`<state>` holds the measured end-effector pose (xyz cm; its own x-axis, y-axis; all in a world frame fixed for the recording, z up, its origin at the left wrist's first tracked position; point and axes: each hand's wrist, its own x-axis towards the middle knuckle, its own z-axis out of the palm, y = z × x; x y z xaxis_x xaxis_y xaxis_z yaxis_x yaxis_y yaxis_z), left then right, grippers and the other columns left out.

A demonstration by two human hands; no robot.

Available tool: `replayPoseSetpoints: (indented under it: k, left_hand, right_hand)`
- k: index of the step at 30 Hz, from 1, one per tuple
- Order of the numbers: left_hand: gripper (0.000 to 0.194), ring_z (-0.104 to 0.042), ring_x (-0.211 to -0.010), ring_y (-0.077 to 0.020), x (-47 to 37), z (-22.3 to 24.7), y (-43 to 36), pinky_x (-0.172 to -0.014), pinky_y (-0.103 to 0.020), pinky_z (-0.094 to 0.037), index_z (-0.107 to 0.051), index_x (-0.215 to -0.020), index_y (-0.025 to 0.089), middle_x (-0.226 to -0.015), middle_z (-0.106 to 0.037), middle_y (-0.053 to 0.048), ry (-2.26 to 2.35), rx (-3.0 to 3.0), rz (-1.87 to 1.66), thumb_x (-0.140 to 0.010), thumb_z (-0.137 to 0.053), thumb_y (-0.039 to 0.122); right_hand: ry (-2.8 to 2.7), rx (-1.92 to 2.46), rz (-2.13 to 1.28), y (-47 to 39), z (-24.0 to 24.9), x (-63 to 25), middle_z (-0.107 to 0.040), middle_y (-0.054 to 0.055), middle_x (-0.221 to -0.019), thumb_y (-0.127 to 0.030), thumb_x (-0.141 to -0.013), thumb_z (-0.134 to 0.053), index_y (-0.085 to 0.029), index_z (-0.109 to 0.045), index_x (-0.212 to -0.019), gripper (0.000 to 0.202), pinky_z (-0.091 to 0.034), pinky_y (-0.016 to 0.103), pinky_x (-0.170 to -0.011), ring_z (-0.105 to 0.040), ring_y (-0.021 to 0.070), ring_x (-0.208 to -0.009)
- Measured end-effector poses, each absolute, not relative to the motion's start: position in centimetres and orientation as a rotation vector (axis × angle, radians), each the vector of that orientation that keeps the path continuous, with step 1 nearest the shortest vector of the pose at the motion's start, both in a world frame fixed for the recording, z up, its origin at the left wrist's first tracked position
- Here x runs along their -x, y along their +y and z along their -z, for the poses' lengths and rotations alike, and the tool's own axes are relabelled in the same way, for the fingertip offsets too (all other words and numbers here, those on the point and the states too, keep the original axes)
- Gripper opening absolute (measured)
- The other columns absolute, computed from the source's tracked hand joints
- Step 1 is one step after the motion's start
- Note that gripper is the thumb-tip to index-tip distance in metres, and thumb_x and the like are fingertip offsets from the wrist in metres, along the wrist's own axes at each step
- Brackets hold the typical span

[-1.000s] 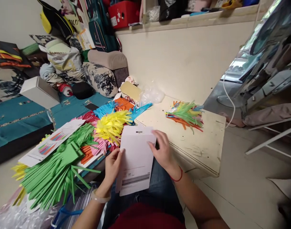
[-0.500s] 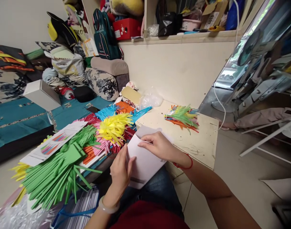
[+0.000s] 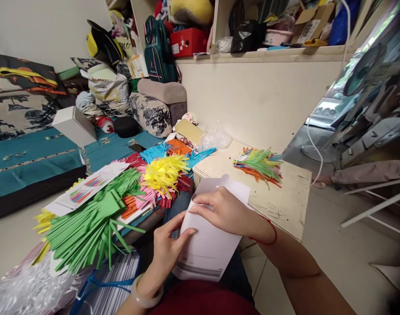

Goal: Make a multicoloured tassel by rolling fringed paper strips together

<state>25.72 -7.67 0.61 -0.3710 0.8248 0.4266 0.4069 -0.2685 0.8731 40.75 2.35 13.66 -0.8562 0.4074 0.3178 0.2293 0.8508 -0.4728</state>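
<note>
Above my lap lies a white sheet of paper point(image 3: 216, 249), with some printed lines near its lower edge. My left hand point(image 3: 170, 243) grips its left edge, thumb on top and fingers partly hidden behind. With thumb and fingers pinched, my right hand point(image 3: 219, 208) holds the same edge higher up, where the paper curls a little. Left of my hands are fringed paper strips: a big green bunch point(image 3: 88, 227) and a yellow bunch point(image 3: 165, 173). A printed sheet with coloured pictures point(image 3: 88, 186) rests on the green strips.
On the wooden stand point(image 3: 285, 210) ahead lies a multicoloured strip bundle point(image 3: 261, 164). A blue-handled bag full of papers point(image 3: 111, 280) is at lower left, beside clear plastic wrap point(image 3: 32, 288). A white box point(image 3: 74, 124) sits on the teal seat. Another person's leg point(image 3: 370, 170) shows at right.
My view has swung slightly left. The white sheet has tilted flatter towards me, so its printed lines now show. Both hands keep hold of its left edge.
</note>
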Motion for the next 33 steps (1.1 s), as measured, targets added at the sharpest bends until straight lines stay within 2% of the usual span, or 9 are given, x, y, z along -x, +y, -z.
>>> replayPoseSetpoints:
  k: [6, 8, 11, 13, 15, 17, 20, 26, 33]
  left_hand:
    - [0.017, -0.061, -0.054, -0.0125, -26.4, -1.6, -7.4, -0.053, -0.019, -0.048, -0.075, -0.08, 0.017, -0.065, -0.071, 0.0, 1.668, -1.411, -1.699, -0.075, -0.07, 0.033]
    - [0.018, -0.055, -0.05, -0.0106, -25.8, -1.3, -7.3, -0.049, -0.018, -0.043, -0.074, -0.072, 0.016, -0.058, -0.066, 0.001, 1.724, -1.375, -1.714, -0.076, -0.069, 0.033]
    - [0.026, -0.045, -0.048, -0.0086, -24.7, -0.4, -7.3, -0.045, -0.018, -0.036, -0.07, -0.062, 0.014, -0.051, -0.057, 0.002, 1.785, -1.181, -1.812, -0.075, -0.068, 0.037]
    - [0.03, -0.041, -0.048, -0.0078, -24.1, 0.4, -7.3, -0.044, -0.018, -0.032, -0.066, -0.057, 0.014, -0.049, -0.052, 0.003, 1.765, -1.049, -1.857, -0.072, -0.071, 0.039]
    - [0.03, -0.041, -0.049, -0.0081, -23.6, 1.1, -7.2, -0.045, -0.019, -0.033, -0.066, -0.058, 0.013, -0.051, -0.052, 0.003, 1.699, -0.954, -1.844, -0.069, -0.074, 0.041]
    - [0.03, -0.046, -0.053, -0.0101, -23.2, 1.6, -6.9, -0.049, -0.02, -0.038, -0.07, -0.066, 0.013, -0.057, -0.058, 0.001, 1.583, -0.885, -1.786, -0.065, -0.077, 0.043]
    - [0.037, -0.053, -0.061, -0.0136, -22.2, 1.7, -6.3, -0.056, -0.023, -0.044, -0.071, -0.078, 0.014, -0.069, -0.065, -0.003, 1.41, -0.878, -1.734, -0.065, -0.076, 0.048]
    - [0.036, -0.039, -0.05, -0.0084, -20.8, 0.0, -4.7, -0.046, -0.018, -0.033, -0.063, -0.064, 0.015, -0.053, -0.05, 0.003, 1.499, -0.919, -1.953, -0.073, -0.07, 0.049]
    - [0.042, -0.053, -0.065, -0.0134, -22.1, -0.4, -3.7, -0.061, -0.023, -0.046, -0.068, -0.078, 0.016, -0.067, -0.063, -0.001, 1.332, -0.93, -1.75, -0.07, -0.07, 0.058]
  right_hand:
    - [-2.549, 0.383, -0.529, 1.8, -13.2, -40.9, -0.073, 0.001, -0.083, -0.023, -0.094, -0.053, -0.017, -0.07, -0.092, 0.018, -0.045, 0.023, -0.069, -0.065, 0.0118, -0.072]
    - [-2.337, 0.387, -0.355, 1.6, -12.7, -41.9, -0.073, 0.004, -0.097, -0.027, -0.089, -0.061, -0.019, -0.068, -0.103, 0.018, -0.048, 0.028, -0.082, -0.066, 0.017, -0.09]
    - [-1.908, 0.485, -0.321, 1.6, -11.2, -43.6, -0.057, 0.011, -0.131, -0.042, -0.077, -0.073, -0.023, -0.049, -0.134, 0.065, -0.042, 0.041, -0.102, -0.051, 0.0255, -0.123]
    - [-1.788, 0.531, -0.614, 2.1, -9.5, -44.3, -0.052, 0.013, -0.136, -0.059, -0.075, -0.067, -0.023, -0.038, -0.143, 0.083, -0.044, 0.041, -0.099, -0.051, 0.0266, -0.123]
    - [-1.769, 0.549, -1.023, 2.7, -7.6, -44.3, -0.063, 0.013, -0.12, -0.071, -0.078, -0.054, -0.019, -0.049, -0.134, 0.077, -0.051, 0.036, -0.085, -0.061, 0.0248, -0.105]
    - [-1.689, 0.637, -1.289, 3.4, -6.0, -43.9, -0.069, 0.008, -0.087, -0.072, -0.08, -0.05, -0.015, -0.066, -0.102, 0.063, -0.051, 0.028, -0.064, -0.064, 0.0195, -0.076]
    - [-1.494, 0.789, -1.361, 4.1, -5.0, -43.0, -0.06, 0.001, -0.06, -0.066, -0.08, -0.056, -0.015, -0.063, -0.07, 0.053, -0.042, 0.023, -0.051, -0.053, 0.0129, -0.055]
    - [-1.484, 0.745, -1.429, 3.7, -4.5, -42.3, -0.063, 0.002, -0.068, -0.065, -0.078, -0.059, -0.014, -0.065, -0.076, 0.051, -0.043, 0.024, -0.057, -0.054, 0.0135, -0.061]
    - [-1.488, 0.918, -1.351, 3.0, -2.3, -43.4, -0.058, 0.002, -0.061, -0.065, -0.08, -0.056, -0.014, -0.062, -0.068, 0.052, -0.037, 0.023, -0.051, -0.048, 0.0114, -0.056]
